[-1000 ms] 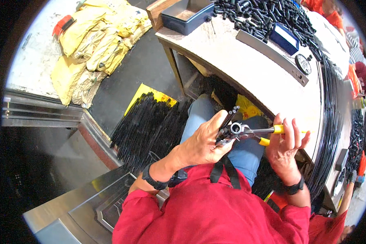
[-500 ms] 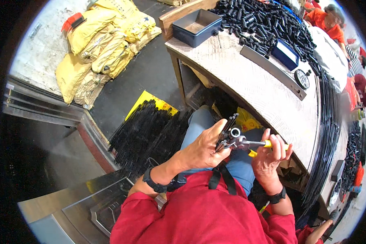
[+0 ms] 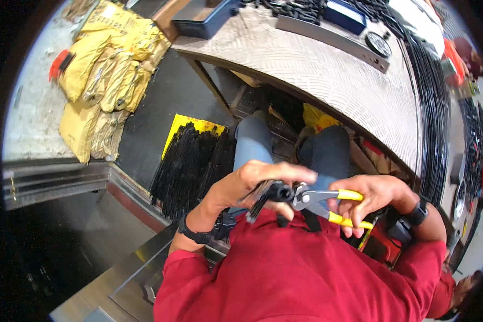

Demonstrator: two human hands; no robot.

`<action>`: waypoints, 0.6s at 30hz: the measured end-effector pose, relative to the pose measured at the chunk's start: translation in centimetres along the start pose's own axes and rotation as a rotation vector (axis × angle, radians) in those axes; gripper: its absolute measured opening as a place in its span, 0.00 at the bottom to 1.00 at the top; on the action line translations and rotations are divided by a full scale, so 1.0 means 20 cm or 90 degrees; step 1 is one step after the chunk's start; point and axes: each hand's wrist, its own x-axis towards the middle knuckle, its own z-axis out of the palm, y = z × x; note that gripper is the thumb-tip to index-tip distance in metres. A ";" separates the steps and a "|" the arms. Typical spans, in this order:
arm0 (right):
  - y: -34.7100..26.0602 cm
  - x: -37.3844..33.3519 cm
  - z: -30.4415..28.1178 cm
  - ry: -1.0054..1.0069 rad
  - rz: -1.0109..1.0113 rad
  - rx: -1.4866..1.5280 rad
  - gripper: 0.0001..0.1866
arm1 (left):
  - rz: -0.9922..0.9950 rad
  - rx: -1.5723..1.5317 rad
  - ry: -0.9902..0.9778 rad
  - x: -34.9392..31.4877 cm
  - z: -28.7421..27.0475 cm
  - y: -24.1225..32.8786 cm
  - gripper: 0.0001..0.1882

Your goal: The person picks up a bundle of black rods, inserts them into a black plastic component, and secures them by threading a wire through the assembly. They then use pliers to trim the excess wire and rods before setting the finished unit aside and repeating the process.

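My left hand [image 3: 236,188] is closed around several thin black rods [image 3: 258,203] and a short black tube-shaped piece [image 3: 280,191] whose round end faces up. Both are held above my lap, and part of the bundle is hidden by my fingers. In my right hand [image 3: 378,192] is a pair of pliers [image 3: 311,198] with yellow grips, its handles spread apart. The pliers' metal jaws are right beside the round end of the black piece; whether they touch it I cannot tell.
A worktable [image 3: 327,80] ahead bears a blue bin [image 3: 206,21], a metal bar [image 3: 327,38], a round dial [image 3: 378,44], black parts and long black rods [image 3: 432,107]. More rods [image 3: 185,166] lie on yellow sheeting at left. Yellow sacks [image 3: 99,70] are stacked beyond. Another person's red sleeve [image 3: 444,298] shows at lower right.
The view has shifted, with the table higher in it. The pliers' handles have opened wider, and my right forearm has swung outward. My left hand still holds the rods.
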 end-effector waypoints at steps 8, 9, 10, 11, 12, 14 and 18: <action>0.02 0.02 0.23 0.712 -0.319 -1.083 0.22 | -0.115 0.024 0.165 -0.04 0.07 0.00 0.25; 0.02 -0.01 0.22 0.581 -0.272 -0.903 0.20 | -0.120 0.026 0.168 -0.03 0.05 0.00 0.25; 0.03 -0.05 0.24 0.454 -0.220 -0.715 0.17 | -0.116 -0.003 0.089 -0.03 0.03 0.02 0.26; 0.00 -0.08 0.20 0.245 -0.091 -0.343 0.17 | -0.111 -0.033 0.012 -0.03 0.02 0.03 0.26; 0.04 -0.08 0.14 0.095 -0.030 0.014 0.20 | -0.081 -0.061 -0.024 -0.01 0.03 0.02 0.26; 0.10 -0.08 0.08 0.003 -0.084 0.128 0.25 | -0.018 -0.081 -0.026 -0.02 0.04 -0.05 0.26; -0.07 -0.10 0.22 0.391 -0.223 -0.697 0.36 | -0.095 -0.051 0.154 -0.08 0.12 -0.10 0.29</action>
